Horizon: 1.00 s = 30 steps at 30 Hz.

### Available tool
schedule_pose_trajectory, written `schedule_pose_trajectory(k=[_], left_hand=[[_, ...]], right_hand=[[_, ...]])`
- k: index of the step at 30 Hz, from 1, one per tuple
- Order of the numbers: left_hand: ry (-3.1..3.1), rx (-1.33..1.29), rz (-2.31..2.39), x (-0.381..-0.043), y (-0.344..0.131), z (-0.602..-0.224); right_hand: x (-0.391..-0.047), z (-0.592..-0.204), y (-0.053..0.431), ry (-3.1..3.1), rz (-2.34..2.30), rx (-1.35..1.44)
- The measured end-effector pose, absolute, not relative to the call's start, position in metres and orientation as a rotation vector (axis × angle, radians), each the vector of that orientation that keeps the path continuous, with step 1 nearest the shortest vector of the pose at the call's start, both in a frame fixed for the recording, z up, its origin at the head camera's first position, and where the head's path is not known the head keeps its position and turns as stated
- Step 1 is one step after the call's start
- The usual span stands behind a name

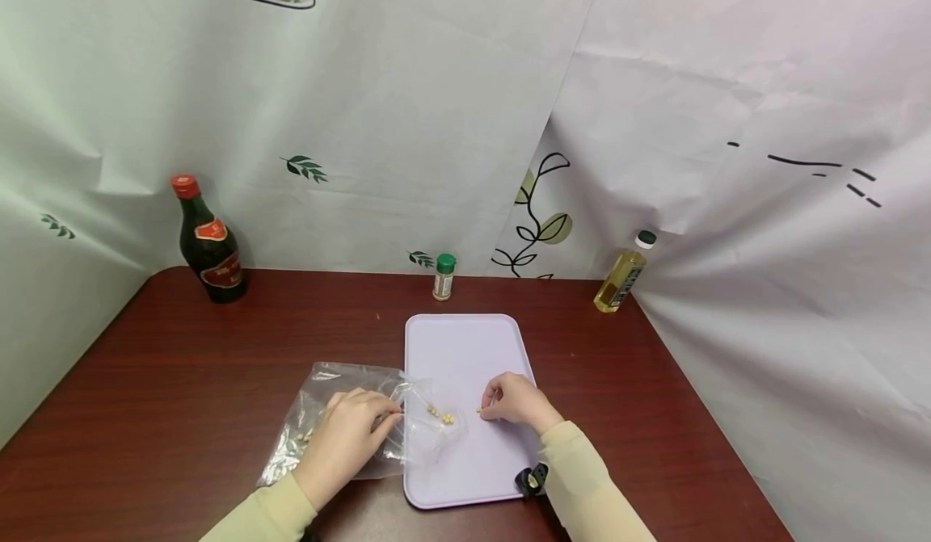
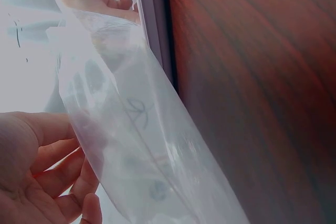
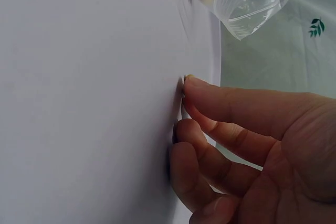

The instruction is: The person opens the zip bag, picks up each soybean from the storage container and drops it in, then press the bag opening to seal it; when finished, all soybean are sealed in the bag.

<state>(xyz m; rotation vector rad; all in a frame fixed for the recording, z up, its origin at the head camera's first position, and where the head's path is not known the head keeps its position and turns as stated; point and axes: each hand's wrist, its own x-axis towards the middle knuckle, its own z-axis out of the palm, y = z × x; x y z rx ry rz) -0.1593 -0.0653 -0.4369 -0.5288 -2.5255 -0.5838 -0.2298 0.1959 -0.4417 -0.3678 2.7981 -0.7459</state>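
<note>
A clear plastic zip bag lies partly on the table and partly over the left side of a pale lavender cutting board. My left hand pinches the bag near its mouth; in the left wrist view the film covers some fingertips. Several small pale-yellow beans sit at the bag's mouth, and a few more beans show deeper inside it. On the board's right half, my right hand pinches a single bean between thumb and forefinger, close to the surface.
A dark bottle with a red cap stands at the back left. Behind the board is a small green-capped shaker. An oil bottle stands at the back right corner. Patterned white sheeting hangs behind the brown table.
</note>
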Motion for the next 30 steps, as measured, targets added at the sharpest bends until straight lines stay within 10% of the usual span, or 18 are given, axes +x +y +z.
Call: schedule_pose_trajectory(k=[30], left_hand=[[-2.525, -0.536, -0.582, -0.1601, -0.066, -0.4379]], right_hand=[[-0.2247, -0.4352, 0.1875, 2.826, -0.89, -0.533]])
